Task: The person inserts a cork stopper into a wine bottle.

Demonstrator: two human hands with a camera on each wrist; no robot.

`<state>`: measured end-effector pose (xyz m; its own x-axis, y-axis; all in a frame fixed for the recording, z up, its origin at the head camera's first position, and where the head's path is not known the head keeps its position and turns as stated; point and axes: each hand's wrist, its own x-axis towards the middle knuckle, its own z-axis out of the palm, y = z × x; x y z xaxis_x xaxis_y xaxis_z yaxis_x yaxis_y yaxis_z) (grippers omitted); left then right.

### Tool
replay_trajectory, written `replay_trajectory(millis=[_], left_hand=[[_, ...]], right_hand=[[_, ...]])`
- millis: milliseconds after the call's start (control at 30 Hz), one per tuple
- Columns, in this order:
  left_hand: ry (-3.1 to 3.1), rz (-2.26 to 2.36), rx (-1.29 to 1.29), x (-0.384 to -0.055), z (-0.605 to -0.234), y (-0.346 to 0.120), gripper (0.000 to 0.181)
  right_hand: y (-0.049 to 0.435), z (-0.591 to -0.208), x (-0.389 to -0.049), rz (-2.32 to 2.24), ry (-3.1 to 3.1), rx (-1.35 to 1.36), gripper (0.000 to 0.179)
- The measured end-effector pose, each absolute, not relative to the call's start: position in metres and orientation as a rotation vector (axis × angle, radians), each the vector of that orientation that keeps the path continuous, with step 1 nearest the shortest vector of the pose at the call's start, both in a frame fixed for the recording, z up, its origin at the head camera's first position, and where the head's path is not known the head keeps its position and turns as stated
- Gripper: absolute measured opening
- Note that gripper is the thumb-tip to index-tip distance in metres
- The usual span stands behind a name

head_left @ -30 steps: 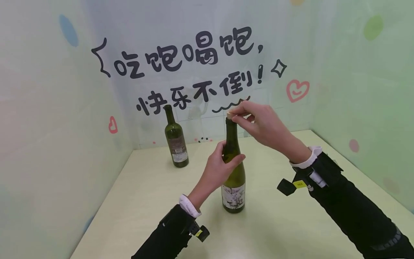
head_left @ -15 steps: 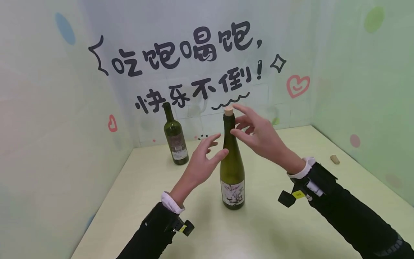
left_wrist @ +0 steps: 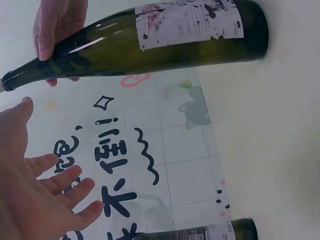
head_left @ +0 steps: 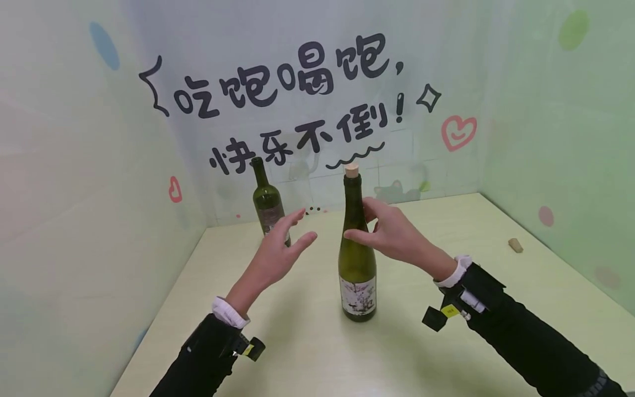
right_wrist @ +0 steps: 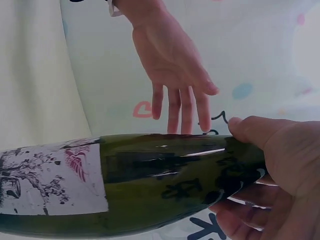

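Note:
A green glass wine bottle (head_left: 357, 259) with a white floral label stands upright on the table, a pale cork (head_left: 351, 171) in its mouth. My right hand (head_left: 397, 229) grips it where the neck widens, thumb in front and fingers behind. The right wrist view shows that hand (right_wrist: 280, 170) around the glass, the fingers partly hidden. To the left, apart from this bottle, my left hand (head_left: 273, 251) is held up with spread fingers and nothing in it. From the head, it overlaps a second green bottle (head_left: 266, 194) farther back; that one has a dark label.
A small brown cork-like piece (head_left: 515, 245) lies on the table at the right. The pale table (head_left: 307, 358) is bounded by a back wall (head_left: 307, 27) with printed writing and by side walls to the left and right.
My left hand has let go of the bottle and moved left. My right hand has left the cork and slid down to the neck. The bottle stays in place.

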<state>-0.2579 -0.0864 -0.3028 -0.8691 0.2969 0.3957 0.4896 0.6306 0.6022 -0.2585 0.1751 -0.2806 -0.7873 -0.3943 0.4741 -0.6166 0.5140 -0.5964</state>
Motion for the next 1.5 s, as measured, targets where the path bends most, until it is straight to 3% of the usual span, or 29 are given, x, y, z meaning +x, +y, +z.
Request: replay_trajectory(millis=[367,533,933,1500], left_hand=[[-2.680,-0.832,-0.482,-0.253,-0.329,-0.139,0.084],[-2.703,-0.689,-0.408,-0.254,-0.341,-0.163,0.086],[-2.736,-0.420,-0.313,-0.256,-0.363,-0.217,0.087],[-2.691,-0.310,-0.276,-0.245,-0.379,-0.261,0.080]], right_hand=[[0.177,-0.315,-0.256,1.264,-2.686,0.840,0.085],[0.177,-0.324,-0.255,1.344,-2.699,0.837,0.092],[0.176,-0.334,-0.250,1.403,-2.698,0.777,0.079],[0.201,-0.335,-0.262,1.313,-2.697,0.734,0.078]])
